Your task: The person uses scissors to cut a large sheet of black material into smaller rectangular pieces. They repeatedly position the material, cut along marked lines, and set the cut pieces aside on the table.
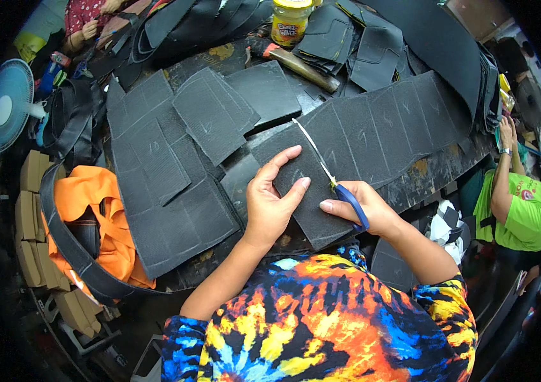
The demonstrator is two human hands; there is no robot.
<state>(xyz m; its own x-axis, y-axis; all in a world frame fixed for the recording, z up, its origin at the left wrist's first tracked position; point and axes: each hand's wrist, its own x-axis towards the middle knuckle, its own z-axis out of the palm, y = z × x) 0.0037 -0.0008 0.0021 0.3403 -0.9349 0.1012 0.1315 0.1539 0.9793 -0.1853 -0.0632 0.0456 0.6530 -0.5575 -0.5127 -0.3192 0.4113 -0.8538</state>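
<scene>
Across a dark, worn worktable, a pale-lined black strip is laid from centre to upper right of the frame. Its lower end is overlain by the left hand, thumb and forefinger spread, remaining fingers hidden; blue-handled scissors are gripped by the right hand. Probably light, pliable and, being grainy, hardly slippery, the strip is best held flat by its edge, clear of the blades.
</scene>
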